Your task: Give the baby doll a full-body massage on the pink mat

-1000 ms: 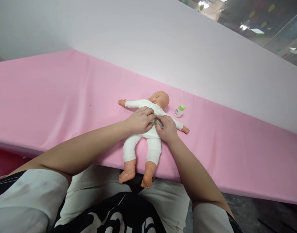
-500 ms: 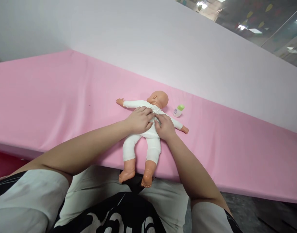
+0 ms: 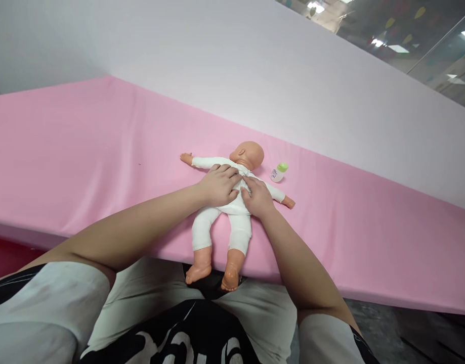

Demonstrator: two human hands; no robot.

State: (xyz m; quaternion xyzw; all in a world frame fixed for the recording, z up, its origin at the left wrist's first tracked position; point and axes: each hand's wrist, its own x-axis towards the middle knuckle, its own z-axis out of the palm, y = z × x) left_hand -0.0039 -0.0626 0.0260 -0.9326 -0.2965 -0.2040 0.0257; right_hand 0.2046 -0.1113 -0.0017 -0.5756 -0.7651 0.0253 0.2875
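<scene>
White-suited doll (image 3: 232, 202) lies centre frame on pink counter (image 3: 84, 167); our left hand (image 3: 219, 186) and right hand (image 3: 258, 197) pinch its soft chest cloth; we judge it light, best held at the torso.

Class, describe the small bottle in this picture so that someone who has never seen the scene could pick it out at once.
Start at the pink sheet that covers the long surface below the white wall. On it lies a baby doll in white clothes; just right of its bald head lies the small bottle. It is the only thing there with a green cap.
</scene>
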